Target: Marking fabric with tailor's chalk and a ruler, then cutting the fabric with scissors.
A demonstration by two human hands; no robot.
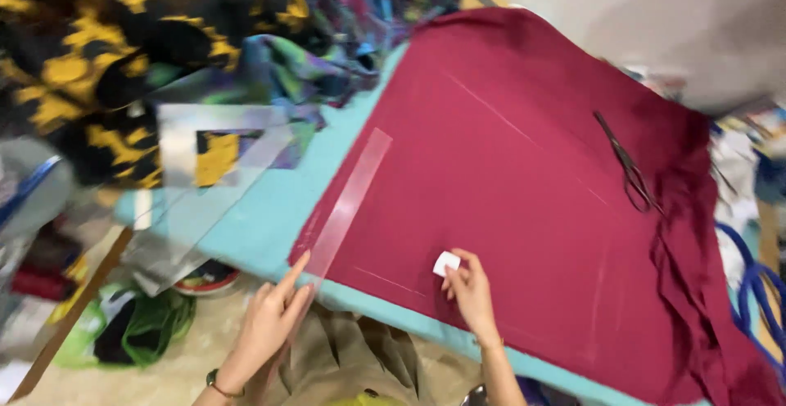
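Left hand (pixel 266 324) fingers pinch near end of clear ruler (pixel 348 201), lying along left edge of maroon fabric (pixel 524 193) on turquoise worktop (pixel 270 218). Right hand (pixel 468 291) fingers hold white piece, probably tailor's chalk (pixel 445 263), on fabric. Scissors (pixel 626 164) far right.

Light blue table (pixel 270 209), set at a slant across the view. Spread over most of it: dark red cloth (pixel 508 177), flat, with faint chalk lines, bunched and hanging at the right edge. On the cloth: clear long ruler (pixel 350 201) along the left border, dark scissors (pixel 626 164) toward the right. At the upper left: heap of black-and-yellow fabric (pixel 106 38) beside multicoloured fabric (pixel 303 66).
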